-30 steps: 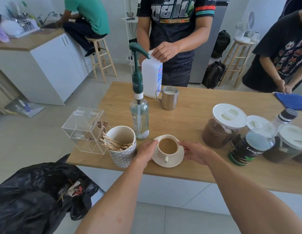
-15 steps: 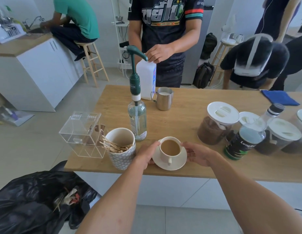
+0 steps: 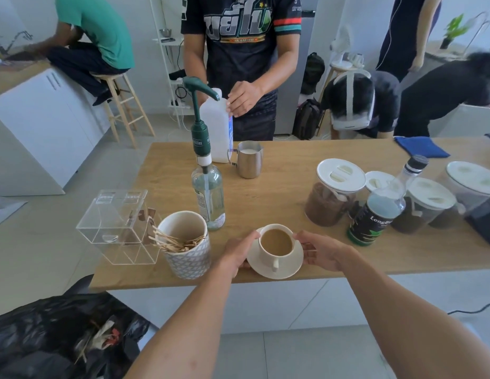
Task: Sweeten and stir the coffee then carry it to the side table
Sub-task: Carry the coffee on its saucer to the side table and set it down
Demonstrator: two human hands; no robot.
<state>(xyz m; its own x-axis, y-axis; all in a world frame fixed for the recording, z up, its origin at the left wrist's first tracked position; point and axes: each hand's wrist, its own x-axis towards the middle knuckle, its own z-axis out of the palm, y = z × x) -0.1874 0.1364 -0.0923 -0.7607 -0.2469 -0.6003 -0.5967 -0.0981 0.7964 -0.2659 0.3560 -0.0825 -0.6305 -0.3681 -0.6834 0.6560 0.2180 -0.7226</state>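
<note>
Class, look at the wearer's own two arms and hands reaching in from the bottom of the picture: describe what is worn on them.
Both forearms are bare up to the frame edge, with no sleeve in view. The left hand and right hand wear no gloves, and no watch, bracelet or ring shows.

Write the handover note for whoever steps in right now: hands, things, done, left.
Left hand: on the left edge of the saucer, fingers curled at its rim.
Right hand: at the right edge, fingers by the cup.
Cup, full of milky coffee, sits on the saucer near the table's front edge, handle toward you. Pump bottle and stir sticks stand to its left.
Done: cannot tell if sweetened or stirred.
Left: carry it to the side table, which is not in view.
</note>
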